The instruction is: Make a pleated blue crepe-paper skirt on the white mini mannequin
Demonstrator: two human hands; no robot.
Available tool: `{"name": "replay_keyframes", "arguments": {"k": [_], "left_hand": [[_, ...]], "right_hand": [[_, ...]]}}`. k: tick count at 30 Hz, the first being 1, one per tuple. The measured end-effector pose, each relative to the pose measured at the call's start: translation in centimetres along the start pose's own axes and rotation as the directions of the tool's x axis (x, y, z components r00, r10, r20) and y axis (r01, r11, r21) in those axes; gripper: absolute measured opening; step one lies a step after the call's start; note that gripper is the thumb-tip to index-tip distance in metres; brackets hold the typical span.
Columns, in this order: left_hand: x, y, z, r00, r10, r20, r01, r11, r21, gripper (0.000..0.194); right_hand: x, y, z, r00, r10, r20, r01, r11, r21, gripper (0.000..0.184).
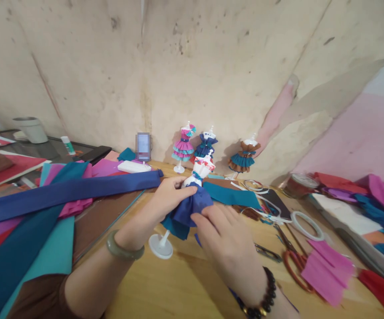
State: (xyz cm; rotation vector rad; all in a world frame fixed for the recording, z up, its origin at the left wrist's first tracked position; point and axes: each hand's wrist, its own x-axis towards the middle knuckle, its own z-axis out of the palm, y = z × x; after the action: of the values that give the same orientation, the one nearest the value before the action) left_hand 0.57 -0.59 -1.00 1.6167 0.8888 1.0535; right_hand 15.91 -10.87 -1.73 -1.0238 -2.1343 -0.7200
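Note:
My left hand (165, 199) grips a small white mannequin (200, 170) at the waist, fingers wrapped round it. The mannequin is tilted, its round white base (160, 246) just above the wooden table (165, 288). It wears a dark blue crepe-paper skirt (192, 208) over teal paper, with a white and red top. My right hand (225, 241) presses its fingers on the lower edge of the blue skirt. A green bangle sits on my left wrist, a dark bead bracelet on my right.
Three dressed mannequins (208, 148) stand by the wall. Long crepe-paper strips (62, 190) in blue, teal and magenta lie at left. Red-handled scissors (291, 259), pink paper (325, 266), tape rolls (307, 223) and small snips (267, 252) lie at right. A glue stick (68, 145) and grey cup (32, 129) stand far left.

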Motion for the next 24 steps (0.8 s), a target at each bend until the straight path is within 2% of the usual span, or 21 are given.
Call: {"name": "replay_keyframes", "arguments": {"k": [4,7,9,11,13,14,16,17,19,20,22,24], "left_hand": [[0.1,-0.3,0.0,1.000,0.004,-0.022,-0.004,1.000,-0.015,0.025],[0.1,-0.1,-0.1,1.000,-0.009,-0.015,0.009,1.000,-0.006,0.024],[0.1,0.3,-0.2,1.000,-0.013,0.004,0.013,1.000,-0.003,0.025],[0.0,0.7,-0.5,0.999,-0.013,0.048,0.014,1.000,-0.013,0.028],[-0.1,1.1,-0.7,0.992,0.001,0.123,0.001,1.000,-0.016,0.031],[-0.1,1.3,-0.9,0.986,0.010,0.166,-0.008,1.000,-0.013,0.033],[-0.2,1.5,-1.1,0.971,0.029,0.239,-0.030,1.000,-0.001,0.035],[-0.1,1.5,-1.1,0.963,0.039,0.266,-0.043,0.999,0.009,0.035],[-0.1,1.5,-1.3,0.952,0.058,0.300,-0.073,0.997,0.037,0.037],[-0.1,1.5,-1.3,0.948,0.070,0.309,-0.092,0.994,0.056,0.037],[-0.1,1.6,-1.3,0.942,0.088,0.322,-0.122,0.989,0.088,0.040],[-0.2,1.7,-1.3,0.937,0.096,0.337,-0.132,0.988,0.085,0.043]], "right_hand": [[-0.1,-1.0,1.0,0.997,-0.068,0.031,0.068,0.998,0.001,0.021],[-0.1,-1.2,1.4,0.997,-0.060,0.044,0.058,0.997,0.057,0.021],[-0.2,-0.9,1.4,0.999,-0.008,0.049,-0.001,0.982,0.191,0.019],[-0.3,-0.2,1.2,0.993,0.117,0.032,-0.121,0.929,0.349,0.014],[-0.5,1.1,1.2,0.947,0.322,0.005,-0.285,0.830,0.479,0.009],[-0.7,1.8,1.4,0.899,0.439,0.000,-0.370,0.757,0.538,0.009],[-1.0,3.1,1.8,0.783,0.611,0.114,-0.512,0.530,0.676,0.018],[-1.1,3.6,2.1,0.733,0.646,0.211,-0.564,0.405,0.719,0.024],[-1.3,4.4,2.7,0.682,0.613,0.399,-0.628,0.212,0.749,0.036],[-1.3,4.6,2.9,0.670,0.577,0.467,-0.648,0.148,0.747,0.039],[-1.2,4.7,3.2,0.653,0.532,0.539,-0.671,0.075,0.738,0.038],[-1.0,4.5,3.1,0.634,0.547,0.547,-0.683,0.066,0.727,0.036]]}}
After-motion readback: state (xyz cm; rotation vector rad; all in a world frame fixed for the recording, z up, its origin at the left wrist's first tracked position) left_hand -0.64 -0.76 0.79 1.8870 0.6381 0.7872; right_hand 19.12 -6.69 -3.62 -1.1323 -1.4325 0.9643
